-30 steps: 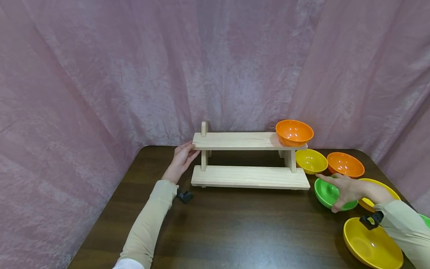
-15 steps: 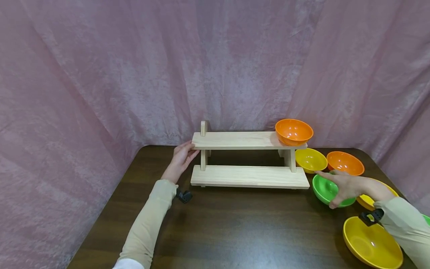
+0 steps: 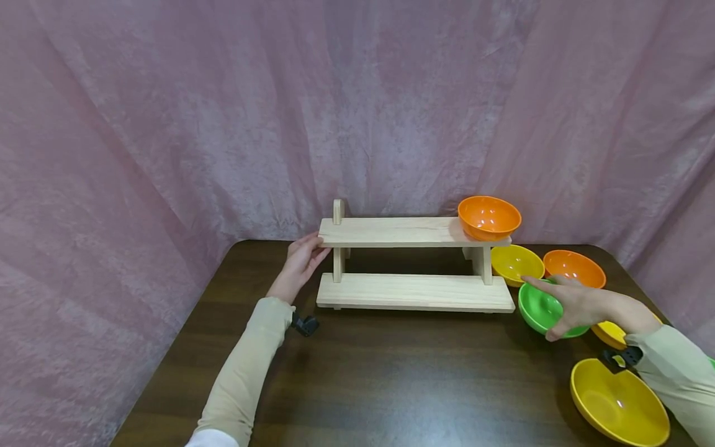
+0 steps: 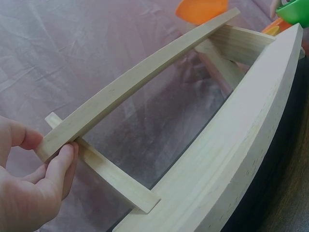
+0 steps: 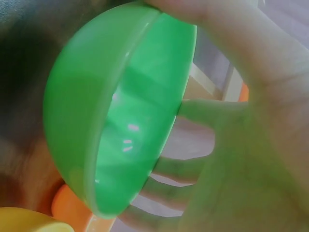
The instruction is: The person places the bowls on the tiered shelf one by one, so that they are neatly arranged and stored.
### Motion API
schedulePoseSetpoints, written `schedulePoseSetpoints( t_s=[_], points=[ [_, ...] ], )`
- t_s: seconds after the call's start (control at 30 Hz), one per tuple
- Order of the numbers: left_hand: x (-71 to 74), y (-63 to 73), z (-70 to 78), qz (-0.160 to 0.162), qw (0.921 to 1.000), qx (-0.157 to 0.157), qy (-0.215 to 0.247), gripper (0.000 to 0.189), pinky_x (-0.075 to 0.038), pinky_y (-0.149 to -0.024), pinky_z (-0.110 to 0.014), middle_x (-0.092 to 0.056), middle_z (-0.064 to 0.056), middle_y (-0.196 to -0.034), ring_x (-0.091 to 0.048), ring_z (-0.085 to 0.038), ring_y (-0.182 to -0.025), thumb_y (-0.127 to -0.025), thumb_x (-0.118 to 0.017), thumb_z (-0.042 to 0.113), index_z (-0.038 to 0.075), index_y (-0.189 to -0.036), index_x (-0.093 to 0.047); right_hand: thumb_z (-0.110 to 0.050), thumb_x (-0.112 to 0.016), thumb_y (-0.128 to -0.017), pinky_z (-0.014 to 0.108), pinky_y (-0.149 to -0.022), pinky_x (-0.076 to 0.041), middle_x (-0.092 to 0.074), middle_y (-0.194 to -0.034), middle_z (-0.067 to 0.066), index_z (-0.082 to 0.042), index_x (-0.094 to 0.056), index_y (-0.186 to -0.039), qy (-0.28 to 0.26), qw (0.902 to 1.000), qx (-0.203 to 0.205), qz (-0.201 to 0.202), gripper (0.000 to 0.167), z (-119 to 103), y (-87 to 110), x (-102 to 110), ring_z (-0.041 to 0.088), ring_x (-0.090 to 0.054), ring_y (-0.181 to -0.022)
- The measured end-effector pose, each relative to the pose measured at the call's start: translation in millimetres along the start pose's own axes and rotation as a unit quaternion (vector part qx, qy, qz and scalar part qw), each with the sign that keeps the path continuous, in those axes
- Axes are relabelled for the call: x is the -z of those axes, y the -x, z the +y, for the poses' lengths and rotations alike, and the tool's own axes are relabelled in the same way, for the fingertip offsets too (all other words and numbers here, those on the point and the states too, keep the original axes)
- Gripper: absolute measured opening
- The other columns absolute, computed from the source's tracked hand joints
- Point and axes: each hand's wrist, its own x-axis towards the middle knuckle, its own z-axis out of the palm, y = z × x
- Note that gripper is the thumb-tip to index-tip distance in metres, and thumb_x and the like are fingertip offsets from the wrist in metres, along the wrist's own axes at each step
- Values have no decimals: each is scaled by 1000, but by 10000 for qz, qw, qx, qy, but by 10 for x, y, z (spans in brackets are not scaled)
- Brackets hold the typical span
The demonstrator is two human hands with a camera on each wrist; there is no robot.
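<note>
At the left end of a two-tier wooden shelf (image 3: 413, 292), my left hand (image 3: 298, 267) pinches the upper board, thumb on one side and fingers underneath in the left wrist view. My right hand (image 3: 593, 305) spans a green bowl (image 3: 538, 310) at the shelf's right, gripping it with the thumb at the near rim and the fingers on the far side. The right wrist view shows this green bowl (image 5: 72, 106) from close by, with its shiny inside turned toward the palm. An orange bowl (image 3: 488, 217) stands on the upper board's right end.
Beside the shelf stand a yellow bowl (image 3: 516, 266) and another orange bowl (image 3: 575, 268). One yellow bowl (image 3: 610, 335) lies partly behind my right hand, and a larger yellow bowl (image 3: 620, 403) sits nearer. A pink curtain (image 3: 357, 112) hangs behind the dark wooden table (image 3: 424, 372).
My right hand and the green bowl have shifted slightly away from me and to the left. My left hand keeps its place on the shelf.
</note>
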Motion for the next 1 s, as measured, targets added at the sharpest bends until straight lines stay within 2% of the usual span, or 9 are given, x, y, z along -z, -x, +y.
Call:
schedulePoseSetpoints(
  t_s=[0.1,0.23,0.37,0.57,0.83,1.0],
  points=[
    [2,-2,-4,-18,10000,3,19,50,-53,-96,-19,-46,-16,-132,-64,-6,-87,-99,-45,1,-5,-147,-31,-42,-88,-60,77,-86,-42,-31,-136,41,-13,-23,-152,11,10000,26,37,115,-18,6,5,61,-36,-118],
    [2,-4,3,34,10000,28,-16,51,-55,-89,-15,-47,-16,-130,-64,-6,-85,-99,-45,1,-4,-148,-30,-43,-88,-60,75,-85,-44,-33,-135,41,-14,-23,-152,61,10000,36,69,116,-52,16,19,59,-38,-117],
    [2,-7,19,55,10000,11,-46,52,-56,-87,-14,-47,-16,-130,-64,-6,-85,-98,-46,2,-4,-148,-31,-43,-88,-59,75,-84,-45,-33,-135,40,-15,-24,-151,142,9998,18,168,115,-101,25,59,60,-37,-117],
    [-7,-10,27,67,10000,4,-71,52,-56,-85,-13,-50,-13,-122,-64,-6,-84,-98,-46,2,-3,-148,-31,-43,-88,-58,72,-81,-47,-32,-135,40,-16,-25,-150,219,9995,-16,236,115,-143,36,98,57,-37,-117],
    [-6,7,11,66,10000,32,-33,53,-55,-90,-16,-47,-16,-129,-63,-6,-86,-98,-45,1,-4,-148,-29,-46,-89,-56,64,-78,-51,-38,-131,37,-15,-29,-148,367,9985,70,393,114,-178,51,111,52,-43,-112],
    [3,-1,2,23,10000,0,-93,52,-53,-96,-18,-47,-15,-127,-62,-7,-88,-99,-44,1,-5,-148,-29,-46,-89,-56,61,-77,-52,-38,-131,38,-15,-29,-148,341,9985,122,409,114,-219,59,141,51,-45,-111]
  ],
)
